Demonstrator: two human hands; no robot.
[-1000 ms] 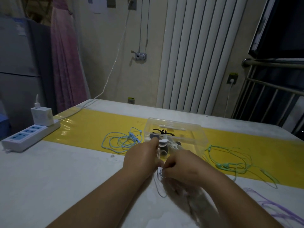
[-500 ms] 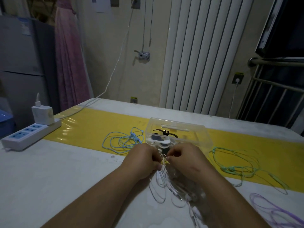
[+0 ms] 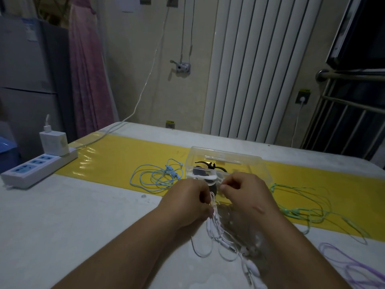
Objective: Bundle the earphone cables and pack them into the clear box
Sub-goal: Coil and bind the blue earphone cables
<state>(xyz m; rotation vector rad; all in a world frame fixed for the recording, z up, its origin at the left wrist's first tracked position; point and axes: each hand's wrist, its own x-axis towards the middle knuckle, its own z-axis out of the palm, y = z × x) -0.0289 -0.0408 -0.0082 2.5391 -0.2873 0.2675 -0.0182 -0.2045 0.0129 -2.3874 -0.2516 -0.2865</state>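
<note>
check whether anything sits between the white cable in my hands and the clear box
Nothing visible does. The left hand and right hand hold the white earphone cable just in front of the clear box. I cannot tell if it is lidded.

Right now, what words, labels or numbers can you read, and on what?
None can be read.
Fridge sticker: blurred.
Paper sheet: blurred.
Socket tag, yellow: too small.
Low yellow tag, past the table: too small.
Charger and power strip: no print seen.
</note>
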